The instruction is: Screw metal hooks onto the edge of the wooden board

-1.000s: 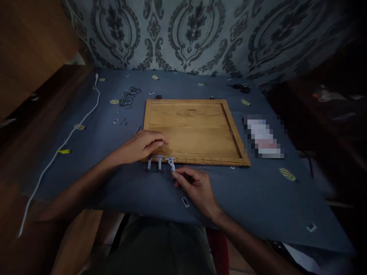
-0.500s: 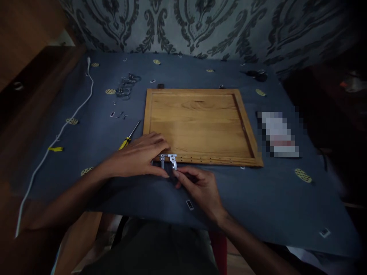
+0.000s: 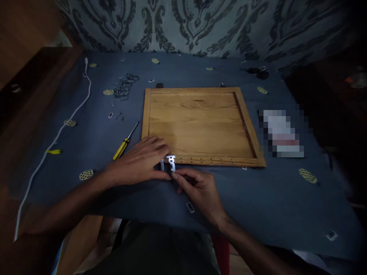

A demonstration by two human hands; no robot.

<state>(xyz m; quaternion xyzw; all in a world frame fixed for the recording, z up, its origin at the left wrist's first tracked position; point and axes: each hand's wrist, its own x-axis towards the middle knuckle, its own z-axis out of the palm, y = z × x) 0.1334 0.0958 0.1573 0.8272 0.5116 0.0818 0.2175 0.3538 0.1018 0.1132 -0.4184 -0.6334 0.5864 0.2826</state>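
A framed wooden panel (image 3: 197,122) lies flat, with a row of small holes along its near edge. At that edge, towards the left, my right hand (image 3: 197,187) pinches the lower end of a shiny metal hook (image 3: 171,160). Its flat top rests against the wood. Just left of it a second metal hook (image 3: 162,165) shows in part, its upper end behind my fingers. My left hand (image 3: 140,158) lies over the panel's near left corner, fingers stretched on the wood and thumb reaching out beside the hooks. The thumb's tip is close to my right fingertips.
Left of the panel lies a yellow-handled screwdriver (image 3: 125,142). Several small screws (image 3: 119,116) and a cluster of metal hooks (image 3: 124,87) are farther back. A white cable (image 3: 75,114) runs down the left side. Black scissors (image 3: 259,72) and a blurred-out flat object (image 3: 282,133) lie on the right.
The view has shifted slightly. The held hook is turned a little and sits a touch further left. My left hand covers more of the other hook.
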